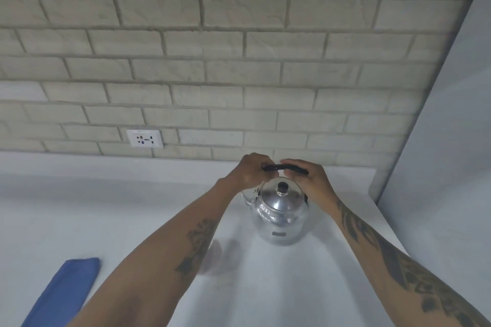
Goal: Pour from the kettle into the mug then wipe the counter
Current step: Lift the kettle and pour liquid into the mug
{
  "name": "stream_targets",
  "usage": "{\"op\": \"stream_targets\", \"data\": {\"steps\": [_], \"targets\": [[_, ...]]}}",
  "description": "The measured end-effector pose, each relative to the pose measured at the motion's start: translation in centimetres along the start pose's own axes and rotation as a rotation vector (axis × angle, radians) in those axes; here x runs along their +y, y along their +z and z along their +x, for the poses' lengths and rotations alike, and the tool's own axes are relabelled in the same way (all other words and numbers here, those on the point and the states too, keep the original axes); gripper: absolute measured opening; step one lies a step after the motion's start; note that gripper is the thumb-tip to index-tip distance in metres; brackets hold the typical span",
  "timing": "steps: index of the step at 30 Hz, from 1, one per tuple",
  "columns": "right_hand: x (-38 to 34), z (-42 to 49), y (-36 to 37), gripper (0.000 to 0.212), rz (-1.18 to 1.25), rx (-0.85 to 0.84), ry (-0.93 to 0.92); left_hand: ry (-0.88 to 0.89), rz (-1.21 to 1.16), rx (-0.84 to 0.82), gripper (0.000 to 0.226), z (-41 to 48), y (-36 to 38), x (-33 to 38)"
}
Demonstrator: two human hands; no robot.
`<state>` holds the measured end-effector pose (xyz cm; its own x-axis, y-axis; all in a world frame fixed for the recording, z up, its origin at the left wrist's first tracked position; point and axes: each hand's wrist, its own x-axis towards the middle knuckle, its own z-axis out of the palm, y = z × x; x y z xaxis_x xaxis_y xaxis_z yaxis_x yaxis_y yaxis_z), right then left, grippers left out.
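- Left hand and right hand: both curled around the black handle of the shiny steel kettle.
- Kettle: upright on the white desk.
- Folded blue cloth: well left.

Soft, even, rather dim light with a cool cast. Faint shadows of the arms fall on the white desk. The steel kettle shows mild highlights. Wide-angle bending curves the brick wall; overall slightly soft focus.
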<state>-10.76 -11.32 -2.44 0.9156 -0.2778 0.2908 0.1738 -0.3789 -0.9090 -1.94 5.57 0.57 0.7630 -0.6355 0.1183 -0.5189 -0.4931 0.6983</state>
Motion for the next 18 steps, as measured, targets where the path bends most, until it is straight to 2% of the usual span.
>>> {"op": "stream_targets", "data": {"steps": [7, 13, 16, 18], "targets": [[-3.6, -2.4, 3.3, 0.024, 0.063, -0.028, -0.054, -0.002, -0.058, 0.013, 0.007, -4.3, -3.6, -1.0], [-6.0, -3.4, 5.0, 0.023, -0.041, -0.089, -0.092, -0.006, -0.134, -0.001, 0.018, -8.2, -5.9, -3.7], [-7.0, -3.9, 5.4, 0.022, -0.113, -0.131, -0.099, -0.067, -0.149, -0.015, 0.032, -10.5, -6.9, -6.7], [-7.7, -4.2, 5.8, 0.023, -0.149, -0.157, -0.091, -0.101, -0.110, -0.024, 0.050, -12.5, -7.4, -8.9]]}}
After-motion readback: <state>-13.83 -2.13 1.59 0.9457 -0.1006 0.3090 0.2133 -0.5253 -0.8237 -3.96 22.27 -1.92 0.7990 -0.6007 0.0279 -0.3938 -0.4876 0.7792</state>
